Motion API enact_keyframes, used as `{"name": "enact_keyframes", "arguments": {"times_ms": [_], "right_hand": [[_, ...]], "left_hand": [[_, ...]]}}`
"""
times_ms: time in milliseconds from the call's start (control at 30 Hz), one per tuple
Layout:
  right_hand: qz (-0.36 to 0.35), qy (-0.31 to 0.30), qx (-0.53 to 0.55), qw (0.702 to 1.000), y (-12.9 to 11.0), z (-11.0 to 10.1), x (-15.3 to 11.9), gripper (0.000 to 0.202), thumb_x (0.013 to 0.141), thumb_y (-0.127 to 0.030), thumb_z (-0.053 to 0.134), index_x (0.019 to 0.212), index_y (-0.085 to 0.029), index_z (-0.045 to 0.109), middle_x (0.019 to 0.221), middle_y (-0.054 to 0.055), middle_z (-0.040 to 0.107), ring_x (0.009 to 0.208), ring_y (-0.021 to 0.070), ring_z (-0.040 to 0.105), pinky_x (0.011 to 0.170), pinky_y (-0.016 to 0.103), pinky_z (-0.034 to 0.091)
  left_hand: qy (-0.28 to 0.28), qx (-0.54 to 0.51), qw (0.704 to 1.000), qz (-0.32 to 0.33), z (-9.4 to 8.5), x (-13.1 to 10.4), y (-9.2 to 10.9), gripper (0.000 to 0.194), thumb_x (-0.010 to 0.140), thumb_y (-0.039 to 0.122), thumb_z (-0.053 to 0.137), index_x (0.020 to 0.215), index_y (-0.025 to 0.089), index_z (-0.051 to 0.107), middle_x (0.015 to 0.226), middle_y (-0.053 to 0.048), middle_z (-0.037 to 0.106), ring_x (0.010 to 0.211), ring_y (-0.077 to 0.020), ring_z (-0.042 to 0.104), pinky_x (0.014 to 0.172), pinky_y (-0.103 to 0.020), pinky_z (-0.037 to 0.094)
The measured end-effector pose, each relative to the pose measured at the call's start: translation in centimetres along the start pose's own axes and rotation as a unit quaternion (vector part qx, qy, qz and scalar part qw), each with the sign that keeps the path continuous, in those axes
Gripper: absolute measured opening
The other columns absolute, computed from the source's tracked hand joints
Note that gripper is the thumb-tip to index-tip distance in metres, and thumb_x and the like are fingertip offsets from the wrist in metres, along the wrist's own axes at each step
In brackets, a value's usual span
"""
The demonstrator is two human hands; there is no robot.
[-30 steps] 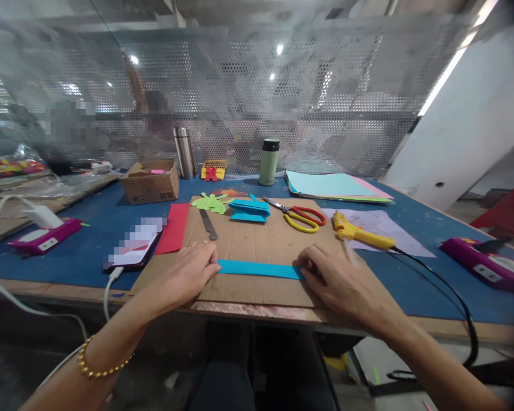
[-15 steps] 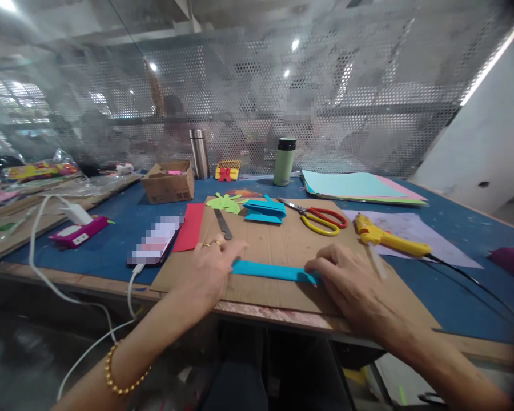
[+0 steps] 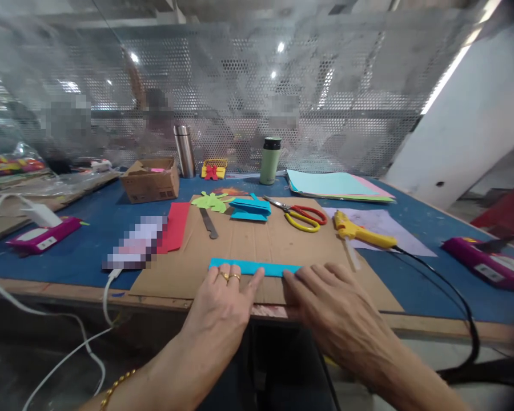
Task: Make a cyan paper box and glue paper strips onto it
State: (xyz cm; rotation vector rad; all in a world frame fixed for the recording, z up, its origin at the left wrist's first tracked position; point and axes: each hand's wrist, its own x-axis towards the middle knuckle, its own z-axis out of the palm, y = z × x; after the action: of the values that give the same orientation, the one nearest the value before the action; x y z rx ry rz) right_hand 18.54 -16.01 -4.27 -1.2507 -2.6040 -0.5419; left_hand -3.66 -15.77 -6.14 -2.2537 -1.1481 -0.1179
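A folded blue paper strip [image 3: 278,269] lies across the front of the cardboard sheet [image 3: 244,245]. My left hand [image 3: 227,297] presses on its left and middle part with fingers spread, the index finger reaching toward the middle. At the strip's right end, my right hand [image 3: 329,297] rests with its fingers bent and close together on the paper. Behind the strip are a folded blue paper piece [image 3: 251,209], green paper cutouts [image 3: 211,201], a dark blade [image 3: 208,223] and scissors [image 3: 302,218] with red and yellow handles.
A phone [image 3: 137,242] on a cable and red paper [image 3: 177,227] are at the left. A yellow glue gun [image 3: 364,233] lies right, its cord trailing to the front edge. Farther back stand a cardboard box [image 3: 149,181], a steel flask [image 3: 184,152], a green tumbler [image 3: 269,162] and stacked paper [image 3: 334,185].
My left hand has moved onto the strip and its fingers now lie along it. The strip lies flatter at its right end. The view has shifted to the right.
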Motion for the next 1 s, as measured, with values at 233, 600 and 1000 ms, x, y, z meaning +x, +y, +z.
{"name": "enact_keyframes", "arguments": {"times_ms": [233,600,1000], "right_hand": [[0.084,0.049,-0.05,0.994,-2.9,1.4,-1.5,0.083,0.083,-0.078,0.052,0.134,-0.012,0.058,0.112,0.018,0.068,0.099,0.0342,0.057,0.089,0.048,0.039],[0.164,0.073,-0.08,0.981,-0.5,-0.7,-3.8,0.053,0.095,-0.062,0.048,0.095,-0.014,0.069,0.088,0.015,0.068,0.083,0.0295,0.058,0.083,0.047,0.044],[0.019,0.029,0.093,0.995,-2.6,1.5,0.2,0.072,0.096,-0.066,0.039,0.132,-0.005,0.056,0.115,0.016,0.066,0.101,0.0304,0.06,0.089,0.046,0.051]], "left_hand": [[0.029,-0.013,0.999,0.01,0.8,0.1,-0.6,0.066,0.083,0.004,0.054,0.144,0.03,0.055,0.098,-0.019,0.068,0.089,-0.0338,0.064,0.073,-0.045,0.052],[0.021,0.008,1.0,0.008,0.5,0.2,-1.1,0.064,0.083,0.003,0.057,0.139,0.033,0.06,0.104,-0.019,0.071,0.093,-0.0316,0.066,0.075,-0.042,0.055],[0.037,-0.025,0.999,0.01,1.2,-0.1,-1.3,0.054,0.089,0.007,0.055,0.139,0.027,0.06,0.108,-0.018,0.069,0.097,-0.0314,0.063,0.078,-0.043,0.05]]}}
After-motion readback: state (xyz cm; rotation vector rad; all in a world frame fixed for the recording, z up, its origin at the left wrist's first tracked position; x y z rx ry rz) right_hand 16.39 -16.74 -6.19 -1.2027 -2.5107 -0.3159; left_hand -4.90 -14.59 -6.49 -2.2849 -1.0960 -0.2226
